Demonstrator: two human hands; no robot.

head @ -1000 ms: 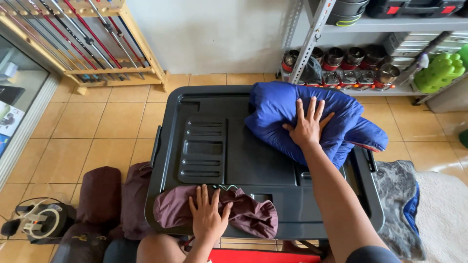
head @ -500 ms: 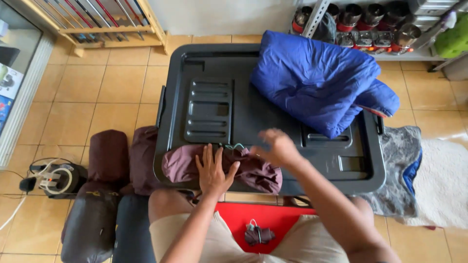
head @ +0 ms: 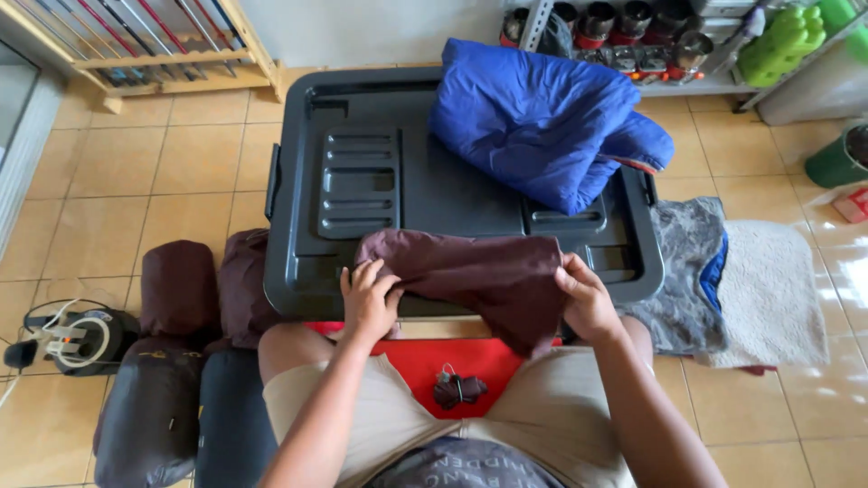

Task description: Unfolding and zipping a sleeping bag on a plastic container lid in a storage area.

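Observation:
I sit behind a large black plastic bin lid [head: 380, 185]. Both my hands grip a maroon cloth sack [head: 484, 276] spread across the lid's near edge. My left hand [head: 366, 298] pinches its left end, my right hand [head: 588, 298] holds its right end, and part of the fabric hangs over the rim toward my lap. A folded blue padded garment [head: 542, 122] lies on the far right of the lid, untouched. A small dark strap bundle [head: 457, 389] rests on the red surface [head: 425, 357] between my knees.
Dark stuffed sacks [head: 176, 289] and a maroon one [head: 244, 285] lie on the tiled floor at my left, beside a corded device [head: 77, 339]. A grey-blue cloth [head: 692, 262] and white mat [head: 768, 289] lie right. Shelves with pots [head: 633, 36] stand behind, a wooden rack [head: 136, 45] far left.
My right hand left the blue garment and came back to the maroon sack. Both hands now hold the sack, which is pulled wider across the lid's near edge. The view tilted downward.

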